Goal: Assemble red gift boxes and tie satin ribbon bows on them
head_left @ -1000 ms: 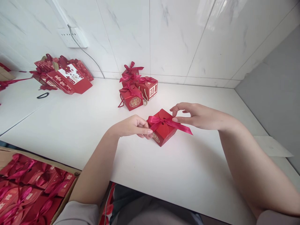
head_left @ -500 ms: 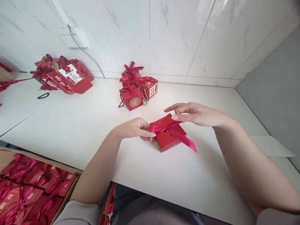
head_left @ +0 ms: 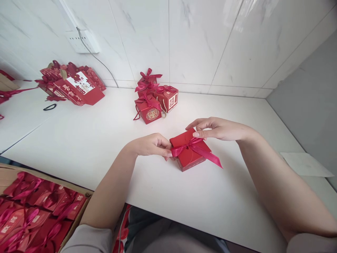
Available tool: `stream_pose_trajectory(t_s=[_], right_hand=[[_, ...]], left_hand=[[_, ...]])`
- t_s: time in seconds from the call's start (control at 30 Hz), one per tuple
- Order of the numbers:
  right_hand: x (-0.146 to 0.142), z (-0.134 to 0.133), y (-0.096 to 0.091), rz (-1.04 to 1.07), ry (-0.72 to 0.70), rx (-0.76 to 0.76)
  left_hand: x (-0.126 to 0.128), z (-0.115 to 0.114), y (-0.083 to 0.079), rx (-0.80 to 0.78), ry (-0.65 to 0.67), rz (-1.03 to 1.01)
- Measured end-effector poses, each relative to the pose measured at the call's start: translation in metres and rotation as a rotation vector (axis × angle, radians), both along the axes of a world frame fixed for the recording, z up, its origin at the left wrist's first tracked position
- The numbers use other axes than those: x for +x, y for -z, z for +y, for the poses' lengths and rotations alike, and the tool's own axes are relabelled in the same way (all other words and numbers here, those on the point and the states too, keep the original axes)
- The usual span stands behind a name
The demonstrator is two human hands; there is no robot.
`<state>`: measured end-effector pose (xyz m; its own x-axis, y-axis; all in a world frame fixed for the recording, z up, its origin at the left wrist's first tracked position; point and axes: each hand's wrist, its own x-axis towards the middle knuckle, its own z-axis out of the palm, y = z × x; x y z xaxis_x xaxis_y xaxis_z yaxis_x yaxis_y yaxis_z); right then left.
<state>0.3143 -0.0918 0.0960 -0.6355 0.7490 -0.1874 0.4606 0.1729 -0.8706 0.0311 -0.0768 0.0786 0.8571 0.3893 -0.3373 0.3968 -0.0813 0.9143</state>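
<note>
A red gift box (head_left: 187,160) sits on the white table in front of me, with a crimson satin ribbon (head_left: 204,151) tied in a bow across its lid. At the box's left side, my left hand (head_left: 152,146) pinches an end of the ribbon between thumb and fingers. My right hand (head_left: 214,129) is over the far right corner, its thumb on the lid beside the bow and its fingers curled behind the back edge. The tips of those fingers are partly hidden by the box.
Several tied red boxes (head_left: 150,111) stand by the tiled wall. Left of them lies a pile of red cartons (head_left: 89,95), near a black loop (head_left: 50,107). A cardboard box (head_left: 79,214) of ribboned boxes is at lower left. A wall socket (head_left: 84,41) has a grey cable.
The ribbon's left end has been drawn slightly down and its right tail has lifted a little. My right fingers have curled down closer behind the box.
</note>
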Motion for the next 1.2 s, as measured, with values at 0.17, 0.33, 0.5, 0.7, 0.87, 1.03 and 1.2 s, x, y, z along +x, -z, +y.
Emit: stream_pose_trajectory(t_s=[0.17, 0.33, 0.5, 0.7, 0.87, 1.03, 1.2], right_hand=[[-0.002, 0.000, -0.001, -0.023, 0.022, 0.038], [-0.008, -0.003, 0.000, -0.016, 0.060, 0.094], [-0.014, -0.006, 0.001, 0.096, 0.094, 0.131], [-0.015, -0.008, 0.001, 0.157, 0.129, 0.248], [-0.018, -0.006, 0.007, 0.120, 0.147, 0.335], [-0.021, -0.009, 0.004, 0.105, 0.147, 0.466], [-0.020, -0.020, -0.011, 0.058, 0.080, 0.543]], left_hand=[[-0.001, 0.001, -0.001, 0.064, 0.048, -0.009], [0.000, 0.001, -0.002, 0.069, 0.074, -0.003], [-0.004, -0.001, -0.006, 0.133, 0.074, 0.084], [-0.001, -0.010, -0.014, 0.546, -0.273, -0.086], [0.017, -0.022, -0.011, 0.787, -0.173, -0.289], [0.024, -0.029, -0.008, 0.767, -0.120, -0.245], [0.026, -0.030, -0.007, 0.687, -0.292, -0.206]])
